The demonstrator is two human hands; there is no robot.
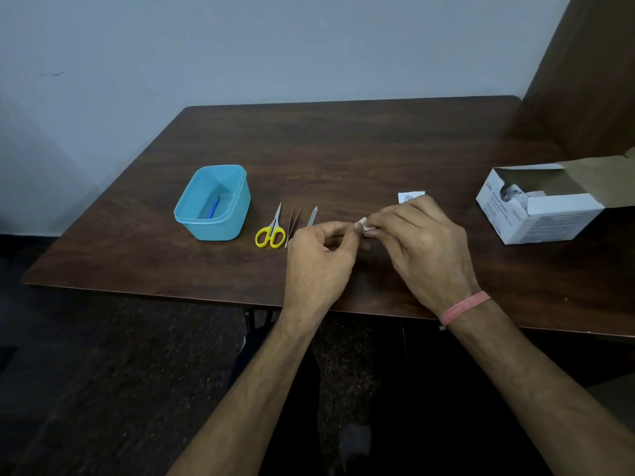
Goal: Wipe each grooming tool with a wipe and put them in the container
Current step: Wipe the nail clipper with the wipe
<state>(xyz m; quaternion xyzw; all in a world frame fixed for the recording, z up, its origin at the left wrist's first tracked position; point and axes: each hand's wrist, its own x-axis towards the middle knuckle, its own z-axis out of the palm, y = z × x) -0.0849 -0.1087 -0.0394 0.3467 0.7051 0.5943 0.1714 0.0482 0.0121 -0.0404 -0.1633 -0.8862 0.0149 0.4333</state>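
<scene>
Now, nearest you, your two hands meet over the front half of the wooden table [343, 149]. Your left hand [319, 255] has its fingers curled, thumb and fingertips pinched on a small metal tool [359, 228] of which only a glint shows between the hands; what kind of tool it is, you cannot tell. Your right hand [419, 235], with one pink band [464, 307] on its wrist, has its fingers bent and closed on one white wipe [365, 224], pressing it against that tool right at your left fingertips. So the tool sits at the meeting point of both hands, at about 1 o'clock from your left palm and 9 o'clock from your right.

Just beyond your left hand, at its 11 o'clock, three more tools lie side by side on the table: one pair of yellow-handled scissors [271, 231], one pair of tweezers [292, 225] and one flat metal file [312, 217], its near end hidden behind your knuckles. All three point away from you.

Farther off at 10 o'clock stands one open blue container [237, 214] with one blue tool [213, 206] lying on its floor.

Past your right hand, at 12 o'clock, one torn white wrapper [410, 196] lies on the table. At 2 o'clock, near the right edge, one opened white box of swabs [536, 218] rests on its side.
</scene>
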